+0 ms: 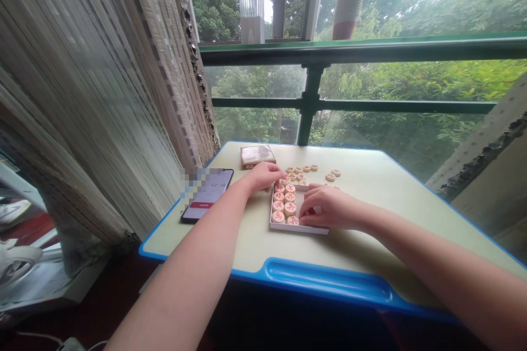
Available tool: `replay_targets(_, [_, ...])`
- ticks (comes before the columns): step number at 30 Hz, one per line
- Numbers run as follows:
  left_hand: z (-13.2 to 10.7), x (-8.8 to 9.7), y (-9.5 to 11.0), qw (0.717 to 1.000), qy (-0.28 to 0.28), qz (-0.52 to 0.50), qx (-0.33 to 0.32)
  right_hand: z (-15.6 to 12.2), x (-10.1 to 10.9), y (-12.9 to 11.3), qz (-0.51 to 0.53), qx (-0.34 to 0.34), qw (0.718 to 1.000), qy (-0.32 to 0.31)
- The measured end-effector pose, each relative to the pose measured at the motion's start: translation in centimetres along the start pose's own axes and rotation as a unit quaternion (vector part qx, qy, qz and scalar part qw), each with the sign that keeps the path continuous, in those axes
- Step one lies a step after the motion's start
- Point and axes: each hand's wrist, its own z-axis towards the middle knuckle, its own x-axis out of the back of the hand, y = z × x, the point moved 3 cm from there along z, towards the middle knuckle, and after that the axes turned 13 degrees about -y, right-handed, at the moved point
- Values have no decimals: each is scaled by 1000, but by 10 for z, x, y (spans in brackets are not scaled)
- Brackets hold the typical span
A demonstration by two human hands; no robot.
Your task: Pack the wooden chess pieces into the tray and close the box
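A shallow white box tray (pixel 300 228) lies on the table with two columns of round wooden xiangqi pieces (pixel 290 209) in its left part, red characters facing up. My left hand (pixel 264 175) reaches to the tray's far left corner, its fingertips closed on a red-marked xiangqi piece (pixel 285 180). Over the tray's right part rests my right hand (pixel 323 206), its fingers curled and the tips close to the nearest piece of the second column. What those fingers grip, if anything, is hidden. Several loose pieces (pixel 300 170) lie just beyond the tray.
A closed box (pixel 258 155) stands at the far left of the table, and a phone with a lit timer screen (pixel 209 194) lies left of my forearm. The table (pixel 370 181) has a blue rim with a moulded groove (pixel 329 281). Curtains hang left; a green railing runs behind.
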Motion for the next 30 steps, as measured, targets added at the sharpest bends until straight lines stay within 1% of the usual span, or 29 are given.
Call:
replay_targets(4, [-1,0,1,1000,-7,-3,0,1,-1,0,-8,7,1000,0])
replay_targets(13, [0,0,-1,1000,-8,5,-2,1,-4,1,-49,7,999,21])
replay_targets(19, [-2,-1,3,1000,-6,10,-1,1,-5,1,-54,13,998,28])
replay_targets(25, [-4,-1,4,999,28,16,5,2,-5,1,-56,7,998,28])
replay_targets(30, [-3,-2,4,1000,8,14,1,2,-4,0,-57,-3,998,26])
